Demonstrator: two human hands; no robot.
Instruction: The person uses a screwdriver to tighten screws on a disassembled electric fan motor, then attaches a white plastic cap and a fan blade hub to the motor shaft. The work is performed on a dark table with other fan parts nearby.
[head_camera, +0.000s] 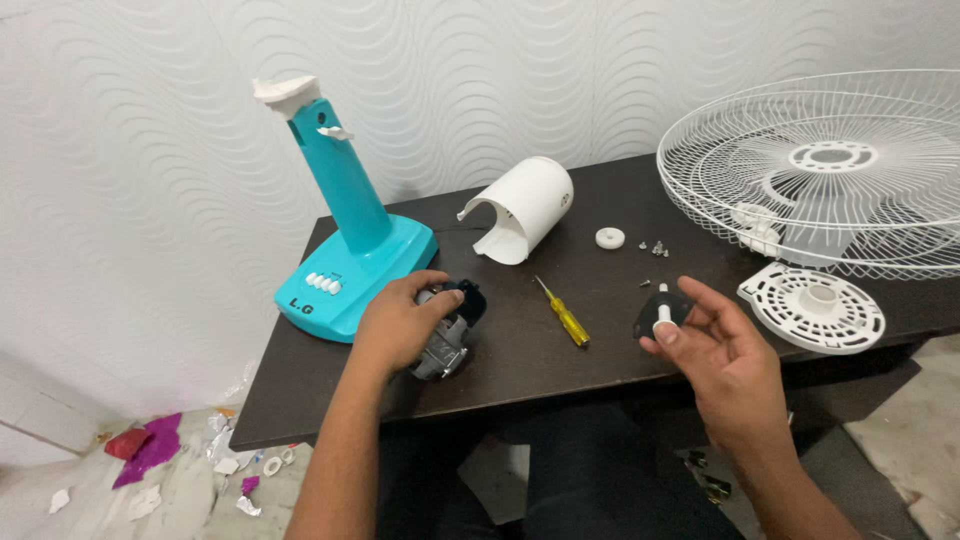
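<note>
My left hand (400, 325) clamps the motor (450, 335) on the table (560, 350); my right hand (715, 345) pinches a black part (660, 312), screwdriver (562, 313) between grips.

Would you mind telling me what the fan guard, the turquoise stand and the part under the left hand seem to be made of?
The fan guard looks like thin metal wire with a glossy white coating: fine ribs, slight sheen. The turquoise stand appears to be smooth moulded plastic with soft reflections. The motor part under the left hand shows bare grey metal with a black, probably plastic, piece.
</note>
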